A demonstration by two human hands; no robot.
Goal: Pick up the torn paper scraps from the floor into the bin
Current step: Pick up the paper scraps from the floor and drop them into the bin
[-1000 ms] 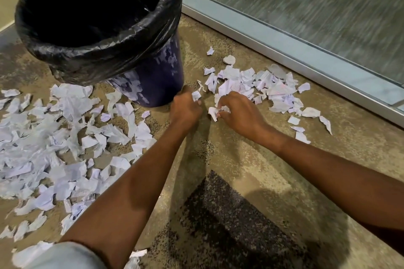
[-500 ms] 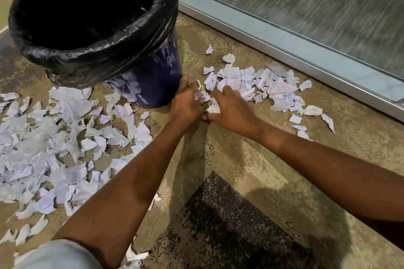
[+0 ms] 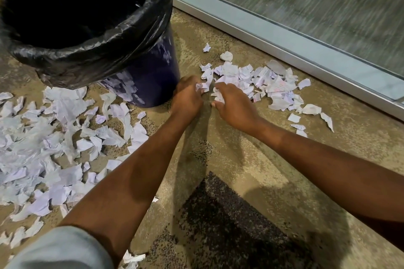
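Observation:
A dark blue bin [image 3: 148, 81] lined with a black bag stands at the upper left. White torn paper scraps lie in two spreads: a small pile [image 3: 262, 81] right of the bin and a large one [image 3: 54, 137] on the left. My left hand [image 3: 188, 98] rests on the floor beside the bin's base, fingers curled around a few scraps. My right hand [image 3: 234, 102] is just to its right at the near edge of the small pile, fingers closed over scraps.
A metal door or window sill [image 3: 284, 35] runs diagonally along the far right, with glass above it. The floor is beige carpet with a dark speckled patch [image 3: 229, 225] near me. A few loose scraps [image 3: 299, 124] lie right of the small pile.
Both hands slid forward into the near edge of the small pile, came together, then parted a little, gathering scraps. The view shifted slightly closer to the bin.

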